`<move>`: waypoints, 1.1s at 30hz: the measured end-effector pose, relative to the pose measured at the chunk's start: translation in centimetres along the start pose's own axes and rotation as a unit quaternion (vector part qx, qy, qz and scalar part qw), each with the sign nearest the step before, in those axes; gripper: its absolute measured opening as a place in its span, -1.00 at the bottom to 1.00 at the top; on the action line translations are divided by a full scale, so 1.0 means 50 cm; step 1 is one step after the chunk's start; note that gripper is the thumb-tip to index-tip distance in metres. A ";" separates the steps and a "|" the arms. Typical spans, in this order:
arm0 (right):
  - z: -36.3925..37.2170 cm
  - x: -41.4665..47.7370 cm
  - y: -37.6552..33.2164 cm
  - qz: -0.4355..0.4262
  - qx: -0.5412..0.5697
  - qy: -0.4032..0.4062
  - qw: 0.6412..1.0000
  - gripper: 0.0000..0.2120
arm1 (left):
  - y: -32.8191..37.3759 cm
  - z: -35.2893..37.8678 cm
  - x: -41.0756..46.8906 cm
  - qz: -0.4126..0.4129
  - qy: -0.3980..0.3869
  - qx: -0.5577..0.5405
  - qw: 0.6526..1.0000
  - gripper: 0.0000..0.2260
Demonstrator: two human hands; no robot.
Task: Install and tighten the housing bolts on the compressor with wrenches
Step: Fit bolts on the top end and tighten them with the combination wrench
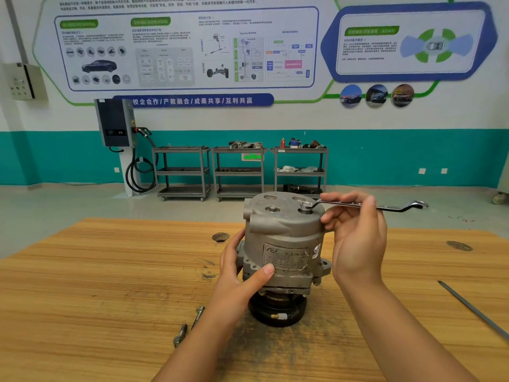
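Wooden desk (110,271) carries the work, and two loose bolts (190,325) lie on it at the near left, close to the left forearm and not yet fitted. Left hand (242,271) grips the compressor (283,244) low on its left flank, fingers curled round the housing and thumb pressed on the front face beside the label. The compressor stands upright on its black pulley end near the middle of the desk. On its top face one seated bolt (272,208) shows left of centre, and to its right the ring end of a wrench (366,205) sits over a second bolt head; whether the ring is fully down on the hex cannot be told. Right hand (355,232) holds the wrench shank close to that ring end, fingers wrapped about it and lower fingers touching the housing rim, while the open end of the wrench projects free to the right. A thin metal rod (473,310) lies on the desk at the far right, well apart. Judged risks: the unit rests on a narrow round base, so wrench torque may spin or tip it if the left grip slackens; a ring seated only partly may slip and round the head; holding so near the ring gives little leverage, leaving the bolt under-tightened; tightening one bolt fully before the loose two are fitted may seat the housing unevenly.
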State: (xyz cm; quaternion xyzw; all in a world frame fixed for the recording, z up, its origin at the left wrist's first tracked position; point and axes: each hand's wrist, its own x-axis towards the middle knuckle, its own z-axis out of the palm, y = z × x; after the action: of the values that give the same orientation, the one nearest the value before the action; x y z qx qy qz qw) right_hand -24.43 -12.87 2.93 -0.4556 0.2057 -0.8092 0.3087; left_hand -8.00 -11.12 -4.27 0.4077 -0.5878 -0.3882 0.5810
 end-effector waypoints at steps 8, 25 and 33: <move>0.009 -0.032 0.020 -0.228 -0.185 -0.046 0.955 -0.78 | -0.001 -0.001 -0.001 0.005 -0.001 0.016 1.000 -0.37; 0.029 -0.027 -0.016 -0.364 -0.440 -0.196 0.797 -0.68 | 0.000 -0.004 0.000 0.015 -0.012 0.021 1.000 -0.42; 0.037 -0.021 -0.046 -0.220 -0.224 -0.096 0.945 -0.79 | -0.005 -0.006 0.003 0.014 -0.016 0.006 1.000 -0.42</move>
State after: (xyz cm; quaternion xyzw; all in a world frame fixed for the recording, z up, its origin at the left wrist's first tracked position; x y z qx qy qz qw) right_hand -23.15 -10.56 4.62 -0.6221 0.2463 -0.7425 0.0314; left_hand -7.67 -11.36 -4.45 0.3965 -0.6047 -0.3834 0.5746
